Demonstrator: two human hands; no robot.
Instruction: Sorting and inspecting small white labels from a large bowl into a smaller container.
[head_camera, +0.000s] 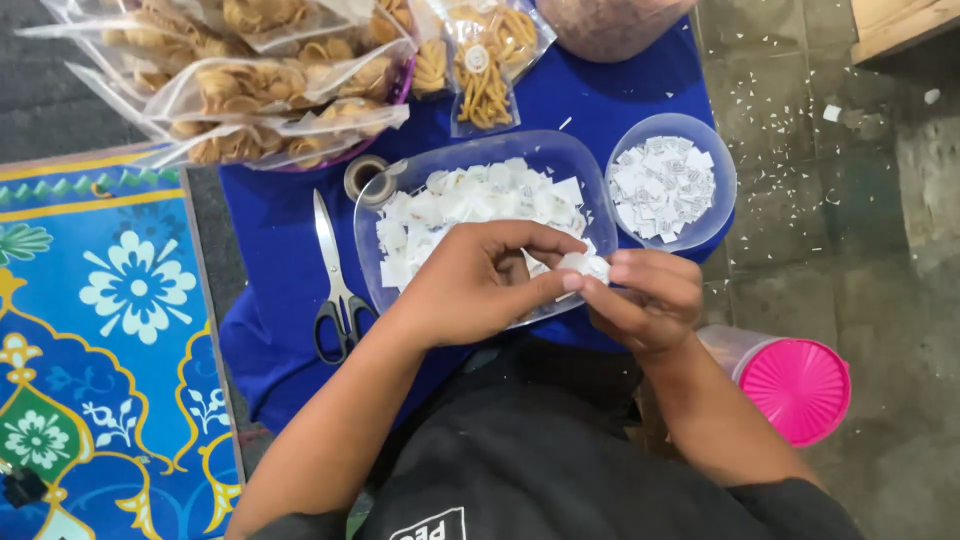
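Both hands – left hand (470, 285), right hand (645, 300) – pinch a small white paper (583, 264) at the clear tray's (470, 150) near rim. Scissors (335, 285) lie left – a round bowl (722, 195) crowds right.

Supporting surface: a grey, stained concrete floor (800, 200) speckled with small white paper scraps. Directly on it lies a spread blue cloth (280, 250), and to the left a blue patterned mat with white flowers (100, 330). A container with a round pink ribbed plastic lid (795, 388) stands on the floor at right. On the cloth: black-handled steel scissors (335, 285), a roll of tape (363, 176), a clear oblong plastic tray (560, 160) holding white paper pieces, a round clear bowl (722, 190) of paper slips, and clear bags of fried snacks (250, 85).
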